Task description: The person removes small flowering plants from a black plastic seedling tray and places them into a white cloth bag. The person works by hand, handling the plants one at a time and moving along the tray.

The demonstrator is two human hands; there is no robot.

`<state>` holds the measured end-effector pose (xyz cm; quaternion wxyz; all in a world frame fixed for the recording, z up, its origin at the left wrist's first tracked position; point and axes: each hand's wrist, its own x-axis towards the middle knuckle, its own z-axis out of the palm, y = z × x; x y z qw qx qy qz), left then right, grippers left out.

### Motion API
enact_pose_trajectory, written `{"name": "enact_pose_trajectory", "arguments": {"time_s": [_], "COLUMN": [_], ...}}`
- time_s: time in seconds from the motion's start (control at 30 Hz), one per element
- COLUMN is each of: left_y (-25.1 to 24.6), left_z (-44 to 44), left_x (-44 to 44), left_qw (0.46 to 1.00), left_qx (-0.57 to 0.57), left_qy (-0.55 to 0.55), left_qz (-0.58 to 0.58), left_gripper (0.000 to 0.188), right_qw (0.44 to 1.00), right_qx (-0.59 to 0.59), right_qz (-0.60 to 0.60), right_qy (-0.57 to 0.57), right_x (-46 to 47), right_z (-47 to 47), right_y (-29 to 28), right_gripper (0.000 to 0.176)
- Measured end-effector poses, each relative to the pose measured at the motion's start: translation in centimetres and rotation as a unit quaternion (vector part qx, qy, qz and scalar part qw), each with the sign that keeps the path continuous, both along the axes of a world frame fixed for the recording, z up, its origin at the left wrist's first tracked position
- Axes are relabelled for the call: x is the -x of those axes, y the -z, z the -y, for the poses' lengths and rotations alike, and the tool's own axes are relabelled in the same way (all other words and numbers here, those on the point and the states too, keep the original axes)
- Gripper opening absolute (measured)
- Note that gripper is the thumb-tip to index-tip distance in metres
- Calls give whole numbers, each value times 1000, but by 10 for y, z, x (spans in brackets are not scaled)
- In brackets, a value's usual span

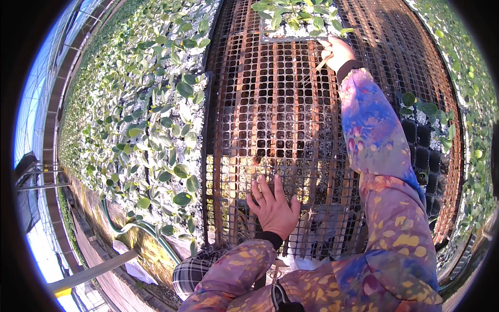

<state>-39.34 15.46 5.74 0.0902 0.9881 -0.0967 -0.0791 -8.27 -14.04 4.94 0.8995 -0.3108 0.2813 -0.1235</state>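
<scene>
My left hand [274, 206] rests palm down, fingers spread, on a black plastic mesh [269, 128] laid over rust-brown slats. My right arm reaches far forward. At the far end my right hand [338, 52] grips the near rim of a plug tray [288, 39] of leafy seedlings [300, 17] in white granular medium. A thin tan strip [322, 62], too small to identify, sticks out below its fingers. Part of the tray runs out of view at the top.
Densely packed seedling trays [156, 117] fill the left side; more seedlings [477, 97] line the right edge. A partly filled black plug tray [423, 156] sits right of my right arm. A green hose [140, 226] and a grey pipe [93, 273] lie lower left.
</scene>
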Motion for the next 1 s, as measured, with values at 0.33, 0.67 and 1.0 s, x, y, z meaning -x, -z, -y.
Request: {"name": "enact_pose_trajectory", "arguments": {"time_s": [0.33, 0.67, 1.0], "left_y": [7, -125, -121], "left_z": [-2, -71, -108], "left_x": [3, 43, 157], "left_qw": [998, 895, 905], "left_qx": [38, 70, -35], "left_qy": [-22, 319, 349], "left_qz": [35, -304, -240], "left_gripper": [65, 53, 57], "right_qw": [994, 983, 944], "right_qx": [-54, 29, -17], "right_qz": [85, -145, -242], "right_qy": [-54, -107, -222], "right_x": [113, 386, 552], "right_z": [-42, -133, -186], "right_y": [-19, -60, -61], "right_gripper": [5, 14, 11]}}
